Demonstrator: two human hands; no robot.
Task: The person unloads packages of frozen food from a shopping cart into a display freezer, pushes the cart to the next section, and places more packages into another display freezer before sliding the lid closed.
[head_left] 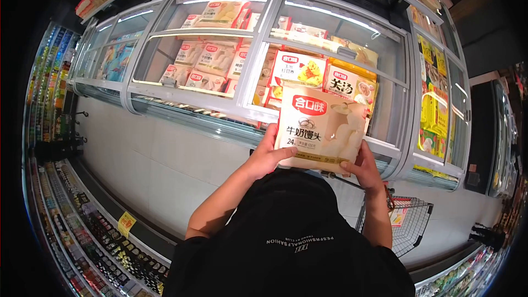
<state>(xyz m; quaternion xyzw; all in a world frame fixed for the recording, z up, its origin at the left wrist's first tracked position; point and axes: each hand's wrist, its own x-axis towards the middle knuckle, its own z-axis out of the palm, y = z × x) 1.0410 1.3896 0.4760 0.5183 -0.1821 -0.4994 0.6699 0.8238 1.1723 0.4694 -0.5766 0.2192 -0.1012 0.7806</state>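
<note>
Grasping beige food package [330, 118] with left hand [269, 157] at its 8 o'clock, right hand [366, 169] at 4; facing freezer case [258, 113] at 12, with shopping cart [413, 221] at 5.

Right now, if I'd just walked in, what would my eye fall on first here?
Probably the large cream-coloured package with its red logo, held up near the middle of the view between the left hand and the right hand. Next, the brightly lit freezer beyond it, with red-and-white packages behind its glass. At lower right, a wire shopping cart shows beside the right forearm.
</note>
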